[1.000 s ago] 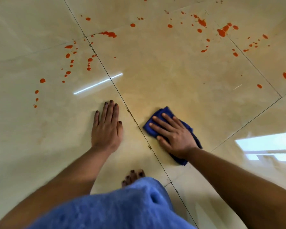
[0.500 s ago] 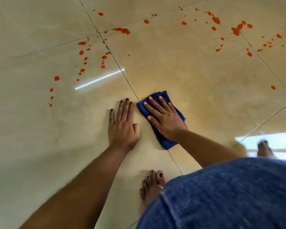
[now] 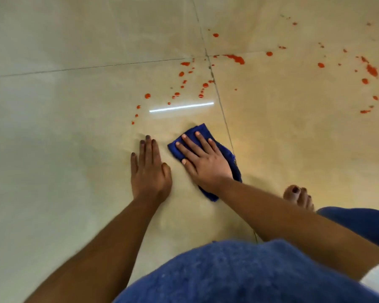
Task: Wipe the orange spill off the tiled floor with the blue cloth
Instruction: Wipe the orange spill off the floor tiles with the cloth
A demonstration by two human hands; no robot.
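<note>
Glossy beige tiled floor [image 3: 74,149], its grout lines crossing near the far side, carries the orange spill [image 3: 234,58] as scattered drops beyond the hands. Since a second ago the blue cloth [image 3: 206,133] has slid left across the grout line, onto the tile under the left hand [image 3: 150,171], closer to the near drops. The right hand [image 3: 202,160] presses it flat, fingers spread; left fingers lie together, flat, bracing. Most drops remain unwiped.

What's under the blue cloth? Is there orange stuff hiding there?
The blue cloth lies flat on the tiled floor, pressed down by the right hand. Any orange beneath it is covered, so I cannot tell. The orange spill lies farther away.
</note>
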